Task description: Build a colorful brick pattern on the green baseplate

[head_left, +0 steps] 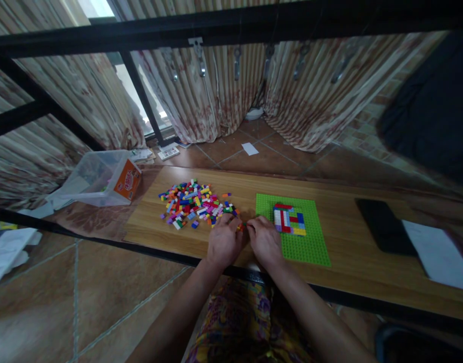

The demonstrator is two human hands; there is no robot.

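My left hand (224, 243) is closed at the right edge of a loose pile of toy building bricks (195, 201). A small red-orange brick (240, 228) shows at its fingertips. Close beside it, my right hand (266, 241) has its fingers pinched together, and what they hold is mostly hidden. A bit of green shows between the two hands. Right of my right hand lies a green studded baseplate (310, 247). On it stands a low block of joined bricks (287, 221) in red, white, blue, yellow and light blue, with my right hand just short of it.
The wooden tabletop (348, 272) carries a black flat object (382, 224) and white paper (439, 252) at the right. A clear plastic bin (98, 176) with an orange label stands at the left. A dark metal bar (231, 33) crosses above, with hooks hanging.
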